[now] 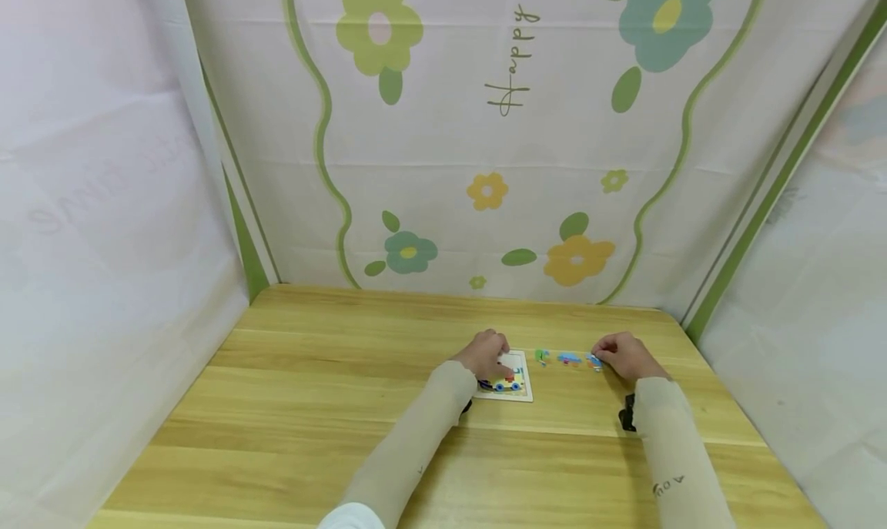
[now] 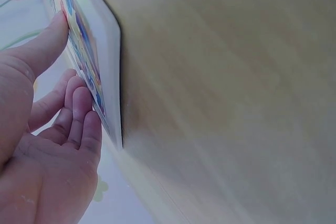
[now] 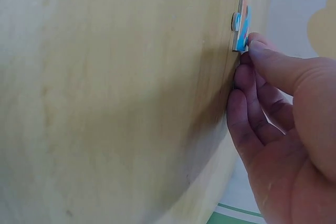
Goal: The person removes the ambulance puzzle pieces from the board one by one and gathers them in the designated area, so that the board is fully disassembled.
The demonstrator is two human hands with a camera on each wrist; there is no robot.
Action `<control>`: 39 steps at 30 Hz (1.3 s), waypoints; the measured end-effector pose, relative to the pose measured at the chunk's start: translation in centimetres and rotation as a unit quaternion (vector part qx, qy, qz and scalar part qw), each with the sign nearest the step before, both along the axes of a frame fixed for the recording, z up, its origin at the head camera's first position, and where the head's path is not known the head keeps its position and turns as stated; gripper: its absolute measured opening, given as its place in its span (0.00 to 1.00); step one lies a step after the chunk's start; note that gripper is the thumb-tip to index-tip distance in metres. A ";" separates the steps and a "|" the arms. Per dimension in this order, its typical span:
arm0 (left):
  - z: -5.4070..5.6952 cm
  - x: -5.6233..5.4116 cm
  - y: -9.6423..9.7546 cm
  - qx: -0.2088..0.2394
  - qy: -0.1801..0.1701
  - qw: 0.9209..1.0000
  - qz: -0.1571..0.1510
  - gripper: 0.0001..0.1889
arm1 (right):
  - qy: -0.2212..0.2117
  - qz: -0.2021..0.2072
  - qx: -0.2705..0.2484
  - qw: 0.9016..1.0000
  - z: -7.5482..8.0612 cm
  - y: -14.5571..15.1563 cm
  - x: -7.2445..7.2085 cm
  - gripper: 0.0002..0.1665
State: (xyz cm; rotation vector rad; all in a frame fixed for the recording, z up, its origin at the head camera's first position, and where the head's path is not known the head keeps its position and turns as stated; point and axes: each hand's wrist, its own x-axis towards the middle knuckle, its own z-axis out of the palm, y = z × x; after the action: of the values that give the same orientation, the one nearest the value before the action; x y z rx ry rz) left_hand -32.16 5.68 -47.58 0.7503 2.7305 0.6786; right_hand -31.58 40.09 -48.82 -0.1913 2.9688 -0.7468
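A small square jigsaw board [image 1: 528, 386] with a white border and a colourful vehicle picture lies on the wooden table. My left hand [image 1: 483, 355] rests over its left side. In the left wrist view the thumb [image 2: 52, 40] presses on the picture, while the loosely bent fingers lie along the board's edge. To the right, my right hand [image 1: 627, 356] pinches a blue and orange puzzle piece [image 3: 241, 30] by its end between thumb and forefinger. The other fingers bend loosely below it. A blue puzzle piece [image 1: 569, 358] and a green one [image 1: 542, 356] lie between board and right hand.
The wooden table [image 1: 333, 406] spreads out around the board. White cloth printed with flowers [image 1: 513, 152] hangs behind the table's far edge, and pale cloth walls stand at both sides. A black wrist device [image 1: 627, 413] sits at the right cuff.
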 end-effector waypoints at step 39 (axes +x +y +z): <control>1.0 -1.0 -6.2 0.019 -0.003 0.996 -0.083 0.25 | -0.021 0.245 0.010 0.969 4.3 -18.3 -0.2 0.12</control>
State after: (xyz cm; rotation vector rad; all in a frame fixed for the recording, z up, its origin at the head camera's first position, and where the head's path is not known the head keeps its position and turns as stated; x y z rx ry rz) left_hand -33.12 -0.50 -46.60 0.9694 2.6196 0.6949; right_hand -31.81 21.80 -44.47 -0.8535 2.7049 -0.6393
